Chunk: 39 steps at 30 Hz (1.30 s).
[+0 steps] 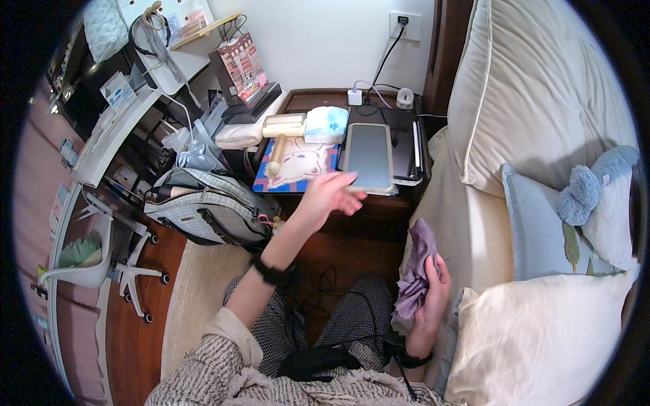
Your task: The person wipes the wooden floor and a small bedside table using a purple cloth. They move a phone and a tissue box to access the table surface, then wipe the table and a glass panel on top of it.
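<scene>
My left hand (337, 195) is held over the front edge of a dark wooden nightstand (304, 95), close to the lower left corner of a tablet (369, 155); its fingers are apart and nothing shows in them. A crumpled purple cloth (417, 274) is gripped in my right hand (435, 289), beside the bed's edge. The tablet lies on a black laptop-like device (404, 147). Left of it are a pack of tissues (326, 124), a cream case (284, 125), a beige cylindrical object (277, 155) and a blue-and-pink board with a cat-like drawing (303, 162).
A checked backpack (213, 208) stands left of the nightstand. Pillows (538, 330) and a blue plush toy (579, 195) lie on the bed at the right. Chargers and cables (354, 96) are at the nightstand's back. A white swivel chair (91, 259) stands at far left; black cables hang by my knees.
</scene>
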Tool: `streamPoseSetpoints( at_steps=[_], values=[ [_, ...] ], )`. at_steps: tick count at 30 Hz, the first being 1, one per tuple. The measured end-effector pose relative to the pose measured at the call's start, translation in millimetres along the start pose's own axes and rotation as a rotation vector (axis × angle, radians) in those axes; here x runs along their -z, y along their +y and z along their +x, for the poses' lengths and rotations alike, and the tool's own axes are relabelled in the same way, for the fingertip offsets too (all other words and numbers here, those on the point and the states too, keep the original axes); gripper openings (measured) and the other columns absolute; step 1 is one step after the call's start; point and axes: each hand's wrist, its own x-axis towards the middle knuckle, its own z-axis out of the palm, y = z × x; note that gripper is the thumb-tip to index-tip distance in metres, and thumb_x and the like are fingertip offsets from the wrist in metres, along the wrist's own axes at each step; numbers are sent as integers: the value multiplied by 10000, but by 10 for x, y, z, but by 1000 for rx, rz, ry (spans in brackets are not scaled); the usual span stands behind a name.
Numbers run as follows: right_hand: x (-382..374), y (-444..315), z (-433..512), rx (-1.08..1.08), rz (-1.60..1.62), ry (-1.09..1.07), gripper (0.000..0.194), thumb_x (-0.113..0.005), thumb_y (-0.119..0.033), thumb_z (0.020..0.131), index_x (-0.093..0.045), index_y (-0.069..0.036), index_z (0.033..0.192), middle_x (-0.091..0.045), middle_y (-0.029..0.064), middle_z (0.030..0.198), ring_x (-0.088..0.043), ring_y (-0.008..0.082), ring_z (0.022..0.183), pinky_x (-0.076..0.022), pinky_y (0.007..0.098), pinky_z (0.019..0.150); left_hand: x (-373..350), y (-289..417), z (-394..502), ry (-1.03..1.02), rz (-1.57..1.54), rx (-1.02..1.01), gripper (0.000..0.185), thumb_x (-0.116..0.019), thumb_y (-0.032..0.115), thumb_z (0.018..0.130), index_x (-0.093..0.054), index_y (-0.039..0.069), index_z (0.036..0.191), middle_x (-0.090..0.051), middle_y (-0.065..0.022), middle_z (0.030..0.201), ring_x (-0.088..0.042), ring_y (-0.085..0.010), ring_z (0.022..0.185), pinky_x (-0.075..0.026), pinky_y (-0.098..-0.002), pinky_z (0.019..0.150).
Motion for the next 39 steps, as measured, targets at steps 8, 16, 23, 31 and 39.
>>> streamPoseSetpoints(
  at_steps=[8, 16, 23, 31, 39],
  values=[
    [92, 7, 41, 23, 35, 0, 225, -567, -84, 855, -573, 17, 1055, -616, 58, 951, -589, 122, 819, -481, 241, 724, -234, -324, 1283, 99, 66, 177, 282, -536, 197, 871, -502, -83, 884, -618, -217, 785, -636, -258, 597, -540, -318, 540],
    [186, 4, 161, 44, 19, 63, 230, -566, -97, 859, -573, 15, 1060, -612, 53, 971, -575, 120, 865, -452, 239, 783, -290, -468, 806, 26, 492, 462, 779, -409, 619, 826, -539, -140, 947, -605, -239, 684, -631, -269, 557, -553, -347, 588],
    [212, 19, 167, 35, 22, 55, 270, -577, -113, 859, -557, 24, 1090, -606, 66, 1001, -568, 130, 895, -448, 244, 805, -301, -924, 1023, 212, -584, 202, 704, -721, 206, 742, -297, -88, 1220, -356, -270, 1229, -430, -343, 1140, -432, -426, 957],
    [238, 24, 193, -11, 25, 64, 308, -582, -115, 858, -533, 35, 1123, -586, 86, 1052, -556, 147, 934, -449, 260, 826, -437, -654, 1061, 328, -645, 189, 806, -734, 275, 722, -237, -6, 1290, -282, -282, 1271, -426, -347, 1150, -431, -389, 959],
    [238, 33, 231, 18, 18, 88, 218, -557, -90, 864, -575, 13, 1055, -612, 41, 970, -574, 104, 870, -447, 228, 784, -571, -461, 1289, 392, -482, -13, 458, -747, 306, 689, -531, 57, 1007, -567, -56, 943, -560, -146, 849, -467, -268, 800]
  ],
)
